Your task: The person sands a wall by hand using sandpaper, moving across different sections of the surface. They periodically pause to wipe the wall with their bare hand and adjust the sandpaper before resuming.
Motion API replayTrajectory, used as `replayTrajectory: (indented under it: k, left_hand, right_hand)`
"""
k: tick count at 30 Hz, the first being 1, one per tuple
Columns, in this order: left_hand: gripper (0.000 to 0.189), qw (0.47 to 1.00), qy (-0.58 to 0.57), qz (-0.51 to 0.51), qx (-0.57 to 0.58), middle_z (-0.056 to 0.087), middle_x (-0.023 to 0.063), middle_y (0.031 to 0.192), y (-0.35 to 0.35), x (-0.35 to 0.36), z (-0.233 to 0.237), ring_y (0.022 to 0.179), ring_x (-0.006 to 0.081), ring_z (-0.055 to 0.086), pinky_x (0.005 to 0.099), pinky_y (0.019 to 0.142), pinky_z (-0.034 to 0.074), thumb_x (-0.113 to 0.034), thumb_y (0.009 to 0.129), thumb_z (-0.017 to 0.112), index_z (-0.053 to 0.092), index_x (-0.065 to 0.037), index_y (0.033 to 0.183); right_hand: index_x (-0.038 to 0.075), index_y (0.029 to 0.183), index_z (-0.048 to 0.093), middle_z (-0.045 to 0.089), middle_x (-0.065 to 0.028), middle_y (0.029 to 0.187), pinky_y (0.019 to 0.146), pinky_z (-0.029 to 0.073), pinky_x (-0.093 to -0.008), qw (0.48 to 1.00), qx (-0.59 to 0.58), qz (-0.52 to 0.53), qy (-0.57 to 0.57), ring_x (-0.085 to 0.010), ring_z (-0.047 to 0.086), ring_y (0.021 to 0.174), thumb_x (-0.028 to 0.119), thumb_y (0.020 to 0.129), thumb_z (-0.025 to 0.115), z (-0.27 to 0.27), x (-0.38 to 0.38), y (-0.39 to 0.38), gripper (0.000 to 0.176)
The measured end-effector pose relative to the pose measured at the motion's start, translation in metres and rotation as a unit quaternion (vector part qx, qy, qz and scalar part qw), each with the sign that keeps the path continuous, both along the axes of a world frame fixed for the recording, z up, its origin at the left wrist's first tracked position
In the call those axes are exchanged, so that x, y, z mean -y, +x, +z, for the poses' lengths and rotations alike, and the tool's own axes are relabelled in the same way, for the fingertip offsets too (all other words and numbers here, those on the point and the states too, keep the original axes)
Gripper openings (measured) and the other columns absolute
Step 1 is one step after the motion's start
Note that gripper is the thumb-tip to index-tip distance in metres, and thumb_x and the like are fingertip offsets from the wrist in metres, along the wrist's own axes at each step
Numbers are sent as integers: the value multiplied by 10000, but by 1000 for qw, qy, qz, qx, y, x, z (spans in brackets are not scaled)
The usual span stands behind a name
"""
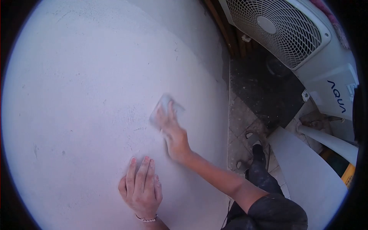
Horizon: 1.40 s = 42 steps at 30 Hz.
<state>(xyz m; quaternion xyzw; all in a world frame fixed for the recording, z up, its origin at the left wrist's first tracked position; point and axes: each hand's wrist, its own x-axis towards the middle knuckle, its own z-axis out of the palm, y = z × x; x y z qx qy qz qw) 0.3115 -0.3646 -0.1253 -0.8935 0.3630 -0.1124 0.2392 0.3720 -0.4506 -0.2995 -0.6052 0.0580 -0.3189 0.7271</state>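
- Dark trouser leg (276, 212) fills the lower right of the frame.
- Left hand (142, 188) lies flat and released on the white wall (76, 96), lower centre.
- Right hand (174, 134) grasps a pale pad (163, 105), blurred, and presses it to the wall at mid-frame.
- That pale pad looks light, thin and bendable; it is probably best held flat under spread fingers.
- Air-conditioner unit (291, 34) sits at the upper right.

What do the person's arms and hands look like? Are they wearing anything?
Both arms are bare, with no sleeves or gloves showing. The left hand has a thin beaded bracelet at the wrist. The right hand wears nothing.
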Motion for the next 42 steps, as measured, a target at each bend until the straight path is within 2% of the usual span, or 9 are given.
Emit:
replayTrajectory:
  k: [6,9,15,19,26,29,35,38,42]
  left_hand:
    - [299,997,-32,1,72,704,-54,1111,6,7,-5,1119,196,621,341,844,379,-176,883,509,732,-151,1081]
    - [294,996,-44,3,78,709,0,1082,5,1,-12,1090,240,628,377,893,396,-169,875,515,729,-120,1070]
    - [299,992,-65,14,104,717,16,1043,9,3,-16,1011,232,640,375,890,409,-189,882,498,732,-99,1046]
    - [299,991,-75,1,111,722,20,1000,7,-1,-18,978,226,644,375,884,420,-188,877,491,737,-94,1018]
    - [284,989,-71,-10,130,731,-13,974,14,4,-17,930,181,653,312,795,438,-182,842,494,752,-106,934]
    - [271,988,-86,-8,130,726,-7,970,16,3,-19,939,202,651,351,834,435,-176,835,506,745,-104,941]
    - [250,986,-98,9,137,720,-9,962,11,5,-24,944,207,649,367,842,432,-161,819,519,737,-107,927]
    - [240,986,-103,2,133,718,-10,965,14,7,-23,941,207,647,367,838,431,-153,812,524,736,-109,917]
    - [235,986,-105,7,128,714,-10,957,14,9,-23,940,210,644,371,834,432,-143,798,536,732,-109,924]
  right_hand:
    - [73,1391,520,379,-140,1526,1197,145,-465,979,-100,47,171,-401,167,1464,-143,841,407,-78,-12,-26,601]
    - [71,1392,516,411,-145,1505,1197,157,-452,981,-103,-59,151,-402,163,1464,-111,872,423,-47,24,34,558]
    - [67,1432,462,392,-166,1513,1159,263,-381,993,16,103,-61,-335,216,1466,-111,870,436,-35,13,-8,590]
    - [79,1476,398,252,-121,1594,1182,196,-384,980,-169,55,92,-300,115,1492,-85,907,451,-94,32,15,595]
    - [88,1447,446,369,-154,1537,1172,237,-471,985,82,109,-104,-413,204,1460,-64,921,416,30,54,39,549]
    - [68,1458,428,323,-103,1571,1169,215,-508,974,-11,178,141,-367,129,1485,-16,998,354,-43,33,12,474]
    - [48,1432,444,345,-109,1555,1164,253,-397,994,-80,-56,56,-348,168,1473,-69,915,453,-10,75,95,530]
    - [65,1445,435,277,-121,1569,1151,294,-365,998,2,20,-61,-308,185,1464,-68,927,435,45,78,76,535]
    - [69,1414,482,316,-93,1564,1176,256,-403,994,-29,97,-32,-327,197,1465,-60,920,442,-22,60,29,512]
